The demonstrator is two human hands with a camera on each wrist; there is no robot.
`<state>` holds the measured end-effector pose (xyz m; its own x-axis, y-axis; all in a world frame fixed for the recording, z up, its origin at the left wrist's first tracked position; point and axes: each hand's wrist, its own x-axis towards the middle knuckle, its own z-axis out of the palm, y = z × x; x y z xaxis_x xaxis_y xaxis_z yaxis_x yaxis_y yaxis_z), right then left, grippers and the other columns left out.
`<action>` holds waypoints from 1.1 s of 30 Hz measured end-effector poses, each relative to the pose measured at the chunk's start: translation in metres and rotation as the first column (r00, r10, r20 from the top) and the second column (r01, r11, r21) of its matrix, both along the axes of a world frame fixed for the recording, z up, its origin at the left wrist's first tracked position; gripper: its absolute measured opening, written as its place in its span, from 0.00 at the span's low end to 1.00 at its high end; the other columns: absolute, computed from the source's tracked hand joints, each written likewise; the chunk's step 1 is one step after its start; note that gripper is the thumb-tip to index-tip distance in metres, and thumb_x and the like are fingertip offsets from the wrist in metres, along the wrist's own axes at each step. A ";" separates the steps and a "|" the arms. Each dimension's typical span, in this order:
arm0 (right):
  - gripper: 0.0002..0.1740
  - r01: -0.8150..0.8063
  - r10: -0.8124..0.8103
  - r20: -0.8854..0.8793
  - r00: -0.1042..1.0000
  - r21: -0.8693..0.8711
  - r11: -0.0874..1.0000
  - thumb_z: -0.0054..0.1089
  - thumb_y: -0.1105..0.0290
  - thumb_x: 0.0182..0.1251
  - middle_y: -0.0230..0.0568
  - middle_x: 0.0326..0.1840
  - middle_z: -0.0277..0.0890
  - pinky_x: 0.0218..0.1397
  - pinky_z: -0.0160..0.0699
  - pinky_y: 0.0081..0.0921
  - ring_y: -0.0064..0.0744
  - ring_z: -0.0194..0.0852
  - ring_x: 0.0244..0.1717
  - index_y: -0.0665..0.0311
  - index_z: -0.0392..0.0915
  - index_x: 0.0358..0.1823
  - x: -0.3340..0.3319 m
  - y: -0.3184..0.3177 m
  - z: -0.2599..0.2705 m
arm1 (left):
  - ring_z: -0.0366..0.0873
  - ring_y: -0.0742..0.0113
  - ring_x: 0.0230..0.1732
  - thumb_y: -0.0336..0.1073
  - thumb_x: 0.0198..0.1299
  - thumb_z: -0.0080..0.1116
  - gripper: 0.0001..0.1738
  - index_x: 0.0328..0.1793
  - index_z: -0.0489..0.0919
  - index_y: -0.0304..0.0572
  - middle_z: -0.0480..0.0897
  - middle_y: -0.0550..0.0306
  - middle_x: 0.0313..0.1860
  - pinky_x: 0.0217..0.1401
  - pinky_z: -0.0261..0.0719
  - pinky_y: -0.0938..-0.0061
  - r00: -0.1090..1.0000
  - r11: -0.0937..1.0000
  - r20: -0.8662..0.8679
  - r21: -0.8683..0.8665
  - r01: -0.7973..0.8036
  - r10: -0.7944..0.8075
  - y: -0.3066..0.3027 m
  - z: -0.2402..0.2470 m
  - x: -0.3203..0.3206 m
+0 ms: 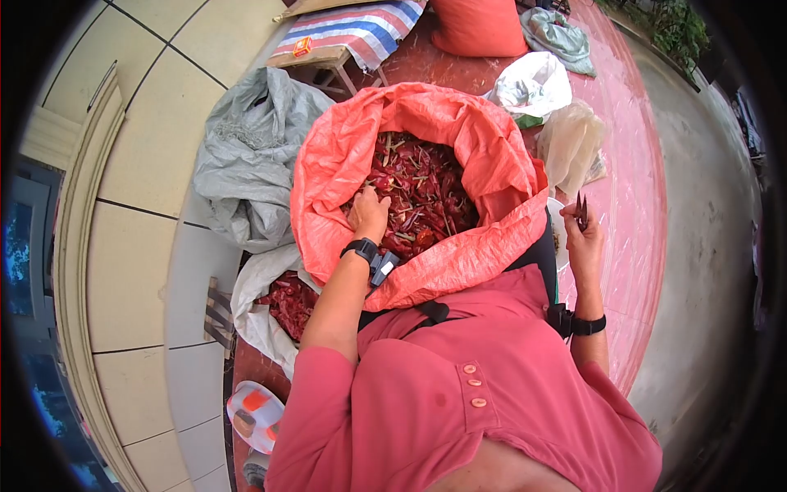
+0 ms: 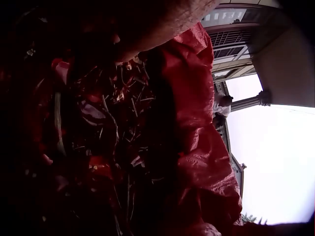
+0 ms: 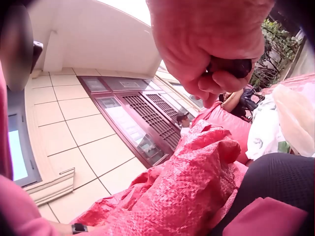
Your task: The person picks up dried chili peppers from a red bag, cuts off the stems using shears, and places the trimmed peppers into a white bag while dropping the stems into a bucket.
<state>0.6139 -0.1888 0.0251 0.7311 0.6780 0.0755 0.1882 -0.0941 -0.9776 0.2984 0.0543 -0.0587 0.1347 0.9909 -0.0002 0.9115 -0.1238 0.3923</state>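
Red chillies (image 1: 420, 195), no common long axis, lie inside the red woven sack (image 1: 492, 135), just under the nearer left hand (image 1: 369, 217), fingers bent, hold impossible to tell; right hand (image 1: 584, 248), gripping dark scissors (image 1: 582, 215), hangs beyond the right rim.

Head view: bright, soft daylight, fisheye bend, black corners. Left wrist: chilies (image 2: 101, 167) sunk in deep shadow, sky (image 2: 275, 162) blown out. Right wrist: bright, washed-out, upper-left oval (image 3: 16, 46) blurred.
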 end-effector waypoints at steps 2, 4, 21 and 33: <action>0.06 -0.039 0.038 -0.097 0.995 -0.011 0.999 0.55 0.79 0.65 0.27 0.33 0.76 0.37 0.69 0.16 0.15 0.68 0.32 0.65 0.77 0.42 -0.006 0.007 0.017 | 0.80 0.46 0.39 0.41 0.50 0.69 0.24 0.49 0.73 0.39 0.81 0.47 0.35 0.44 0.77 0.55 0.995 0.999 0.095 -0.018 -0.027 0.028 -0.001 -0.004 -0.007; 0.06 -0.115 0.116 -0.078 0.990 0.025 0.993 0.56 0.78 0.66 0.25 0.32 0.74 0.35 0.67 0.15 0.13 0.66 0.31 0.65 0.78 0.42 -0.018 0.020 0.024 | 0.81 0.50 0.37 0.35 0.44 0.72 0.27 0.49 0.72 0.36 0.81 0.48 0.35 0.44 0.78 0.58 0.974 0.990 0.195 -0.105 -0.092 0.111 0.000 -0.005 -0.010; 0.10 -0.640 0.648 -0.201 0.734 0.115 0.760 0.69 0.73 0.59 0.27 0.32 0.72 0.35 0.70 0.18 0.15 0.68 0.32 0.64 0.81 0.41 -0.128 0.117 0.022 | 0.73 0.37 0.44 0.31 0.52 0.61 0.17 0.42 0.64 0.34 0.71 0.38 0.40 0.45 0.74 0.53 0.818 0.903 0.383 0.213 0.374 -0.429 -0.091 0.102 0.035; 0.06 -0.626 0.506 0.613 0.607 -0.023 0.779 0.61 0.79 0.61 0.35 0.39 0.76 0.34 0.75 0.24 0.29 0.75 0.32 0.65 0.73 0.37 -0.133 0.104 0.043 | 0.63 0.84 0.22 0.34 0.71 0.48 0.06 0.47 0.72 0.40 0.72 0.68 0.27 0.22 0.60 0.87 0.350 0.749 0.923 -0.344 0.566 0.159 -0.091 0.107 0.033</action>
